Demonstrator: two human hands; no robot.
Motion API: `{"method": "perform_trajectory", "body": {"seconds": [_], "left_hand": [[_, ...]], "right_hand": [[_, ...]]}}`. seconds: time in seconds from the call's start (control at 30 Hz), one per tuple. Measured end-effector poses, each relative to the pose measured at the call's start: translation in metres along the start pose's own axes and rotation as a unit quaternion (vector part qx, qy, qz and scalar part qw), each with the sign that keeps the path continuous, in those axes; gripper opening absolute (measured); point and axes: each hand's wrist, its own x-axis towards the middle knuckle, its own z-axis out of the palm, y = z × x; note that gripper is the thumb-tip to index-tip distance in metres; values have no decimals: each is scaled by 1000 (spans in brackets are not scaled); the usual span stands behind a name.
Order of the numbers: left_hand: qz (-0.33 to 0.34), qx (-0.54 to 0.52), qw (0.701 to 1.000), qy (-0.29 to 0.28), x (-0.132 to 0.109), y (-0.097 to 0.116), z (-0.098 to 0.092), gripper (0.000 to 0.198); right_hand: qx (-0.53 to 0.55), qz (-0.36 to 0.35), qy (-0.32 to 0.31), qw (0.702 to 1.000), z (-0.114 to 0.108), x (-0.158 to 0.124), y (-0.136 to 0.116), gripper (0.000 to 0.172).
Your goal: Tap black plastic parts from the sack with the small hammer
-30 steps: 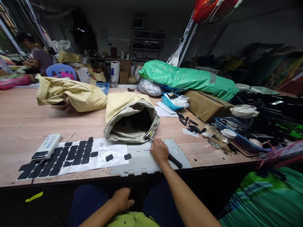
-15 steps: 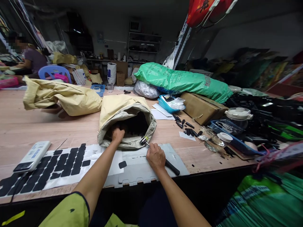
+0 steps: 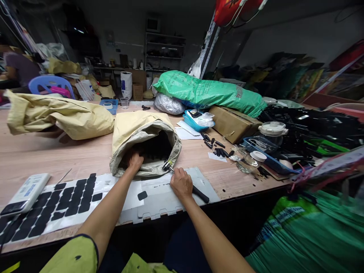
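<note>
A yellow woven sack [image 3: 139,123] lies on the table with its grey-lined mouth facing me and dark contents inside. My left hand [image 3: 135,161] reaches into that mouth; its fingers are lost in the shadow, so their grip cannot be seen. Just outside the sack's right edge, my right hand [image 3: 182,184] is closed around a hammer [image 3: 201,194] with a metal head and a black grip. The hammer head is close to the sack's rim. Beneath my right hand is a grey plastic sheet [image 3: 170,201], with a single black pad [image 3: 142,195] to its left.
At left are a white device [image 3: 28,192] and a sheet of black pads [image 3: 62,201]. Another yellow sack [image 3: 65,117] lies behind them. Rightward are small black parts [image 3: 220,151], a cardboard box [image 3: 234,123] and a jar [image 3: 271,132]. A person [image 3: 19,68] sits far left.
My view has turned slightly right, shifting the whole scene left. Relative to the sack, both hands look nearly unmoved; the left is still inside it and the right still holds the hammer.
</note>
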Motion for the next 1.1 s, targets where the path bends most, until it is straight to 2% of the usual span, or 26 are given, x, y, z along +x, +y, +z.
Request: {"method": "perform_trajectory", "body": {"seconds": [0.07,0.17,0.2,0.27,0.4,0.53,0.63,0.8,0.93,1.1], "left_hand": [[60,-8,997,46,-23,-3,0,26],[219,-46,967,120,-68,-14,6,17],[261,-62,955,124,-83,-19,10,14],[300,-89,945,93,-108,-28,19,10],[288,-85,954,25,-131,-36,31,9],[271,-69,960,-8,-128,-24,35,27],[237,-71,968,-37,-124,-17,38,19],[205,-107,972,-47,-121,-18,38,16],[193,-120,973,-53,-121,-19,37,15],[180,-133,973,-53,-121,-18,37,15]], "right_hand": [[-2,2,0,1000,0,0,0,11],[-3,4,-1,1000,0,0,-1,11],[-4,4,-2,1000,0,1,-1,11],[-5,4,-5,1000,0,1,-1,11],[-3,8,-11,1000,-1,1,-2,12],[6,7,-10,1000,-2,0,-2,14],[20,5,-7,1000,-2,-1,-2,16],[63,4,-16,998,-6,0,1,25],[157,3,-31,987,-17,-9,3,33],[318,6,-3,948,-25,-39,2,39]]}}
